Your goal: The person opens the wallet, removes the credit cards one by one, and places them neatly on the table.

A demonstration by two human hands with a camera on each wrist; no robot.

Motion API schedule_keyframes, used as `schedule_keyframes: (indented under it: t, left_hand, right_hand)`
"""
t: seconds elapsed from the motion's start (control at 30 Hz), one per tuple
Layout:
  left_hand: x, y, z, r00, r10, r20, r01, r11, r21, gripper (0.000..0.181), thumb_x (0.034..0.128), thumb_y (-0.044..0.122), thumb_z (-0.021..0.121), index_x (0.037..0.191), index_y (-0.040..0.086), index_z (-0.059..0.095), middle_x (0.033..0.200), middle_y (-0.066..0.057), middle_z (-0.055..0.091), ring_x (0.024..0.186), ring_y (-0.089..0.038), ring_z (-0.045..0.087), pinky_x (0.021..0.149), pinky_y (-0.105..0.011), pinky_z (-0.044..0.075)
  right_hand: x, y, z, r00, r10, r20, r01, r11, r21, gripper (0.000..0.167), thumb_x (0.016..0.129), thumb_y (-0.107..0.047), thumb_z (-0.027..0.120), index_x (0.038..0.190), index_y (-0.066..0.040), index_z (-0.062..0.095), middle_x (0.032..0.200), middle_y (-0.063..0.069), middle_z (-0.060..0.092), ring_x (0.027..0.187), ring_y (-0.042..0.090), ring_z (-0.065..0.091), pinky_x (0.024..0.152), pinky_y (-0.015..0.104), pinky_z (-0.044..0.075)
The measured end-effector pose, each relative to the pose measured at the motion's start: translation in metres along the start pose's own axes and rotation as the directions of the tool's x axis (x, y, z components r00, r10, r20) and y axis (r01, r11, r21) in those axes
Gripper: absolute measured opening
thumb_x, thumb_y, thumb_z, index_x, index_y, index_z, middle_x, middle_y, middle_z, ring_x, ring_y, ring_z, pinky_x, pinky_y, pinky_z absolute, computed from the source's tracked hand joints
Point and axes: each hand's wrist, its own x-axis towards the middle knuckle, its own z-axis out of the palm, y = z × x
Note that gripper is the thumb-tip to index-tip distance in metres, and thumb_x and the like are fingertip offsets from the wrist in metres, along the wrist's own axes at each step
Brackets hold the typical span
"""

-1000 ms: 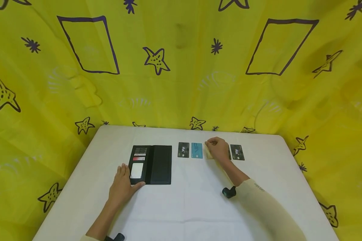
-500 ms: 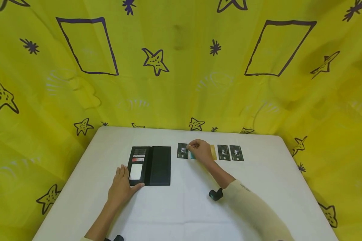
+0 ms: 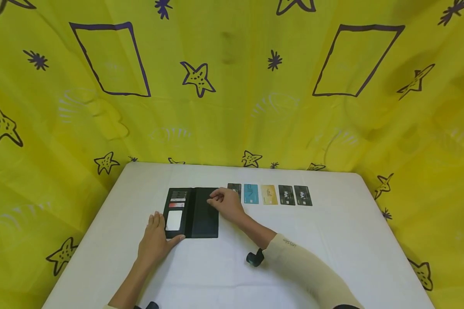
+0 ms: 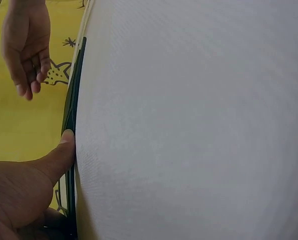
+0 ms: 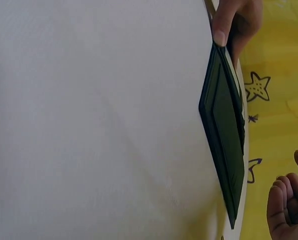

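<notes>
An open black wallet [image 3: 206,214] lies on the table, with card slots and a white panel [image 3: 174,220] in its left half. My left hand [image 3: 154,240] rests at its lower-left corner, fingers along the left edge and thumb on the bottom edge; the left wrist view shows that thumb [image 4: 64,150] against the wallet's edge. Above the wallet's right half hovers my right hand [image 3: 230,207], fingers loosely bent, holding nothing visible. In the right wrist view, the right hand [image 5: 289,205] is apart from the wallet [image 5: 229,135].
Right of the wallet runs a row of cards: a black one [image 3: 237,187] partly behind my right hand, a blue one [image 3: 251,194], a gold one [image 3: 269,195] and two black ones [image 3: 286,195]. A yellow patterned curtain [image 3: 232,124] hangs behind the white table [image 3: 232,266].
My right hand has moved left from the gold card, across the blue and black cards, to above the wallet. The cards lie uncovered except the leftmost. My left hand has stayed in place.
</notes>
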Motion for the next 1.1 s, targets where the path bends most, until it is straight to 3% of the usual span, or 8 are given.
schedule_keyframes:
  t: [0.37,0.73,0.9,1.1]
  left_hand:
    - [0.000,-0.001,0.000,1.000,0.005,-0.002,-0.005,1.000,0.005,0.107,0.0869,0.042,0.086,0.151,-0.024,0.030,0.161,-0.042,0.022,0.151,-0.057,0.017,0.113,-0.069,0.034]
    - [0.001,-0.001,0.001,1.000,0.014,0.002,-0.014,1.000,0.003,0.108,0.0878,0.043,0.085,0.151,-0.024,0.030,0.161,-0.042,0.021,0.152,-0.058,0.017,0.111,-0.069,0.036]
    - [0.000,-0.001,-0.001,1.000,0.014,0.000,-0.014,1.000,0.003,0.107,0.0879,0.043,0.085,0.150,-0.024,0.030,0.161,-0.043,0.022,0.151,-0.058,0.018,0.109,-0.070,0.038]
    - [0.000,-0.001,-0.001,1.000,0.021,-0.002,-0.021,1.000,-0.007,0.106,0.0885,0.043,0.085,0.151,-0.024,0.030,0.161,-0.043,0.022,0.151,-0.058,0.018,0.110,-0.071,0.038]
  right_hand:
    - [0.004,-0.021,0.028,0.998,-0.010,0.068,0.010,1.000,-0.008,0.013,0.095,-0.013,0.080,0.104,-0.003,0.077,0.087,0.000,0.070,0.076,0.009,0.061,0.068,0.023,0.053]
    - [0.005,-0.027,0.052,0.994,-0.024,0.107,0.029,0.998,-0.047,0.019,0.094,-0.013,0.081,0.109,-0.002,0.078,0.090,0.000,0.067,0.079,0.007,0.060,0.071,0.021,0.053]
    - [0.006,-0.029,0.063,0.984,-0.035,0.174,0.062,0.986,-0.153,0.031,0.095,-0.019,0.082,0.122,-0.004,0.078,0.097,0.001,0.066,0.086,0.008,0.059,0.073,0.020,0.050]
    - [0.008,-0.031,0.077,0.961,-0.042,0.273,0.140,0.927,-0.349,0.044,0.096,-0.027,0.080,0.136,-0.010,0.072,0.112,0.006,0.067,0.095,0.014,0.055,0.076,0.022,0.047]
